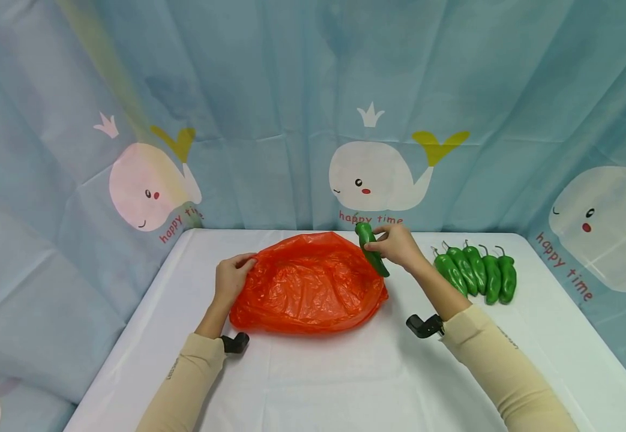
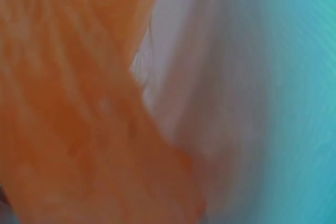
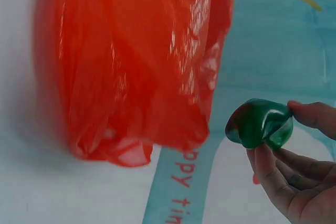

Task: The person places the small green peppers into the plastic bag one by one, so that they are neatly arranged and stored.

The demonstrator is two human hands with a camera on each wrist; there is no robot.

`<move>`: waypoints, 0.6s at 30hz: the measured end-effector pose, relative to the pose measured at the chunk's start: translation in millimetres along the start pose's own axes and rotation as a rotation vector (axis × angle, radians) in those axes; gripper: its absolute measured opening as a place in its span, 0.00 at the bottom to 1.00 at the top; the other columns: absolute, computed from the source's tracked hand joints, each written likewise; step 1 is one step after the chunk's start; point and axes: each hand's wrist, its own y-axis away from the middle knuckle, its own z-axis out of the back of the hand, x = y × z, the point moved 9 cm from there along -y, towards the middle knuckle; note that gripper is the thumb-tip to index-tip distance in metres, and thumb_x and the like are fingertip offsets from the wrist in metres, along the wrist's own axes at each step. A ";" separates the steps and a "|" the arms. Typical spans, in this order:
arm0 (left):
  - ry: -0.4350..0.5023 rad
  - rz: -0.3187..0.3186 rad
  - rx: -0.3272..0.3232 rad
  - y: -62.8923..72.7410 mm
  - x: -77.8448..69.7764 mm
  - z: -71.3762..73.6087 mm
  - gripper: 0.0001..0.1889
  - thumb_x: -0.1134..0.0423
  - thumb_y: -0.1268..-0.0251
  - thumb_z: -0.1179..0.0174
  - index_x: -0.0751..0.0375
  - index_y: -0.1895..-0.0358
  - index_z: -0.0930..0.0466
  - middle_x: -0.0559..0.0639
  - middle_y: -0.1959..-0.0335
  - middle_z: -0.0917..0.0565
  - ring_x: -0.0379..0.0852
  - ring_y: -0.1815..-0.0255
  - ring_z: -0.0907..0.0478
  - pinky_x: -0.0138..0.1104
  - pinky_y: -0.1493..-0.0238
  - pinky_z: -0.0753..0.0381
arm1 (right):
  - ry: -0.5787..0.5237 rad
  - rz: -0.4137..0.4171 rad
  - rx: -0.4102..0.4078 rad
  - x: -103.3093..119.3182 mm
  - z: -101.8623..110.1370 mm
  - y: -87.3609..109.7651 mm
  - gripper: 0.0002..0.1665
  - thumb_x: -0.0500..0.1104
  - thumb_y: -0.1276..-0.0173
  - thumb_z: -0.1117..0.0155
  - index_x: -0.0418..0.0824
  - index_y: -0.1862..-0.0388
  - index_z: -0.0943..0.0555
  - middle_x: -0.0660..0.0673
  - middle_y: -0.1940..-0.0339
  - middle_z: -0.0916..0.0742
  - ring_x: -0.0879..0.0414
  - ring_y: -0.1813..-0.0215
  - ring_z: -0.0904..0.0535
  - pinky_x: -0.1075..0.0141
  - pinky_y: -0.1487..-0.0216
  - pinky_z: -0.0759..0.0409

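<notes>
Blue curtains (image 1: 269, 180), printed with white whales (image 1: 372, 174), are hung behind a white table (image 1: 334, 384). One green pepper (image 1: 372, 252) is held up slantwise, stem end highest, and is seen by the head camera against the right rim of a red plastic bag (image 1: 307, 288); by the right wrist camera it is shown end-on, beside the bag, with a gap between. It is pinched by the right hand (image 1: 397, 247), thumb on one side and bent fingers on the other, spread only as far as the pepper's thickness. The bag is set on the table with its wide mouth gaping, and its left rim is gripped by the left hand (image 1: 230, 277), the fingers bent over the plastic (only blurred orange and pale shapes are given by the left wrist view). Five more green peppers (image 1: 477, 273) are lined up side by side at the right, stems pointing away. Both forearms are covered by beige sleeves (image 1: 507, 372).
</notes>
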 end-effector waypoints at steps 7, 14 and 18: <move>0.005 0.008 0.005 1.4 -2.4 -2.1 0.13 0.61 0.32 0.40 0.63 0.50 0.14 0.61 0.54 0.13 0.55 0.52 0.18 0.45 0.48 0.21 | -0.046 -0.011 0.033 8.9 -19.2 0.4 0.32 0.42 0.37 0.31 0.28 0.38 0.27 0.30 0.54 0.13 0.45 0.60 0.12 0.54 0.57 0.15; 0.008 0.016 0.003 2.7 -3.1 -4.2 0.13 0.61 0.31 0.40 0.64 0.50 0.14 0.62 0.53 0.13 0.56 0.51 0.18 0.45 0.48 0.21 | -0.062 -0.015 0.051 16.0 -38.4 -1.5 0.31 0.43 0.38 0.30 0.30 0.39 0.25 0.32 0.54 0.13 0.49 0.65 0.13 0.53 0.56 0.15; 0.009 0.019 0.000 3.2 -3.1 -4.9 0.13 0.61 0.31 0.40 0.63 0.50 0.14 0.61 0.54 0.13 0.55 0.52 0.18 0.43 0.49 0.21 | -0.060 -0.009 0.053 22.9 -48.4 -1.5 0.30 0.43 0.39 0.29 0.31 0.41 0.23 0.34 0.57 0.12 0.52 0.68 0.14 0.59 0.62 0.14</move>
